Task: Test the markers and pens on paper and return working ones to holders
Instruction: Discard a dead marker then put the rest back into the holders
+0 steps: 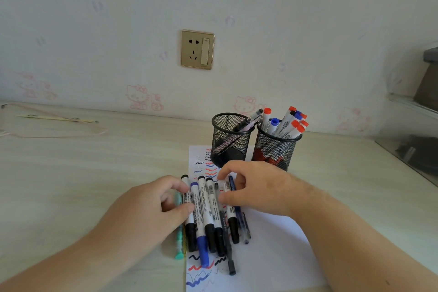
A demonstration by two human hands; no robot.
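Markers and pens: roughly half sorted, by my read. A loose bunch of white-barrelled markers with black and blue caps [208, 216] lies side by side on the white sheet of paper [272, 244], mixed with a thin black pen [228, 244] and a dark blue pen [238, 206]. A mint-green pen [179, 239] lies just off the sheet's left edge on the pale wood-grain desk [94, 173].

Paper carries red, blue and black squiggles at its far end and near end, so plenty of testing is done.

Right black mesh holder [276, 149] is full of red- and blue-capped markers, presumably passed. Left black mesh holder [230, 140] has only one or two dark pens leaning in it. Both stand at the sheet's far end.

Left hand [151, 206]: fingers curled, thumb and fingertips touching the leftmost markers. Right hand [256, 187]: fingers half-curled and spread over the right side of the bunch, thumb on a barrel. Neither has lifted one clear.

Left to do, as I judge it: test or re-holster the whole bunch on the paper.
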